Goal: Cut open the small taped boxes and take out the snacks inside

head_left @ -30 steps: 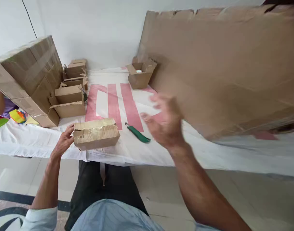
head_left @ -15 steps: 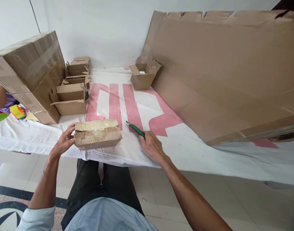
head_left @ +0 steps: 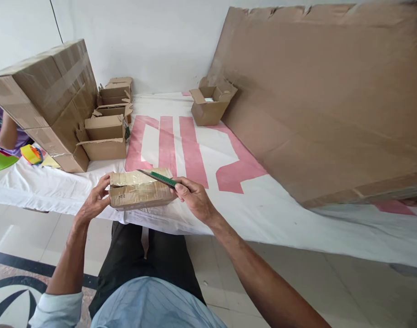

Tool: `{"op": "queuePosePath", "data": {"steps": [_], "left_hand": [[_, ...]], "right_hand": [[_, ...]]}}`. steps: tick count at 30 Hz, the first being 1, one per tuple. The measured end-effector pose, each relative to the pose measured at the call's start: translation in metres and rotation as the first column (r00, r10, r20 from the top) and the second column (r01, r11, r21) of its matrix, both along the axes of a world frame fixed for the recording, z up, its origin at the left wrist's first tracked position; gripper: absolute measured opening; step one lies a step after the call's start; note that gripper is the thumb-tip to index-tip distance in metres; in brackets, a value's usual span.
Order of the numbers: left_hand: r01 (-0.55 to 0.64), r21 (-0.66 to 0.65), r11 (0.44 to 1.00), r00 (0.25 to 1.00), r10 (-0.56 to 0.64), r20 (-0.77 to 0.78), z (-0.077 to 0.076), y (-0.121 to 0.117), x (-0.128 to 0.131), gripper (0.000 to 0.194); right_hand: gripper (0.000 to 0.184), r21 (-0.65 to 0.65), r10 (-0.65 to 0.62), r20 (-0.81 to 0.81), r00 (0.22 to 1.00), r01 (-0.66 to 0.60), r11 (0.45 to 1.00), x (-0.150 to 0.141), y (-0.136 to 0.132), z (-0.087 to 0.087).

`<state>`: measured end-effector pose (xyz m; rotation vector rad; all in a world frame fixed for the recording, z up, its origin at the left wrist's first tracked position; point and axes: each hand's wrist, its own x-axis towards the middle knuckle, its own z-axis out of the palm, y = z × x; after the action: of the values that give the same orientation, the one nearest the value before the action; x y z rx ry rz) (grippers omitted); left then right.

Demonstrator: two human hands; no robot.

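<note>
A small taped cardboard box [head_left: 140,193] lies near the front edge of a table covered with a white cloth with red marks [head_left: 195,155]. My left hand [head_left: 94,200] grips the box's left end, fingers curled round it. My right hand [head_left: 191,197] is closed on a green utility knife [head_left: 160,178], whose blade points left over the taped top of the box.
A large taped carton [head_left: 41,93] stands at the left with several small open boxes [head_left: 106,136] beside it. Another open box [head_left: 211,105] sits at the back. A big cardboard sheet [head_left: 324,100] leans on the right. Another person's arm [head_left: 5,132] and a tape roll [head_left: 31,154] show at far left.
My right hand came down onto the green knife on the cloth, picked it up and brought it left over the box top. My left hand stayed on the box.
</note>
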<state>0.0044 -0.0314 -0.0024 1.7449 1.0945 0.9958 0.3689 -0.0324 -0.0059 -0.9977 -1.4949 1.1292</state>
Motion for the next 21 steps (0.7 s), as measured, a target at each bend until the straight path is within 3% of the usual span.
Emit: {"op": "queuePosePath", "data": {"steps": [8, 12, 17, 21], "left_hand": [[-0.032, 0.035, 0.999, 0.999, 0.033, -0.041, -0.002, -0.021, -0.005, 0.058], [-0.034, 0.051, 0.998, 0.997, 0.038, -0.07, -0.005, -0.025, -0.005, 0.059], [-0.031, 0.048, 0.998, 0.996, 0.034, -0.078, -0.002, -0.026, -0.003, 0.056], [-0.04, 0.048, 0.998, 0.996, 0.043, -0.075, -0.002, -0.026, -0.003, 0.055]], "right_hand": [[0.068, 0.017, 0.048, 0.073, 0.996, -0.049, 0.999, 0.005, 0.002, 0.003], [0.057, 0.082, 0.022, 0.169, 0.985, -0.037, 0.996, 0.013, -0.002, 0.02], [0.035, 0.16, 0.089, 0.332, 0.939, -0.149, 0.976, 0.006, -0.007, 0.047], [0.03, 0.189, 0.128, 0.417, 0.9, -0.224, 0.956, -0.001, -0.001, 0.061]]}}
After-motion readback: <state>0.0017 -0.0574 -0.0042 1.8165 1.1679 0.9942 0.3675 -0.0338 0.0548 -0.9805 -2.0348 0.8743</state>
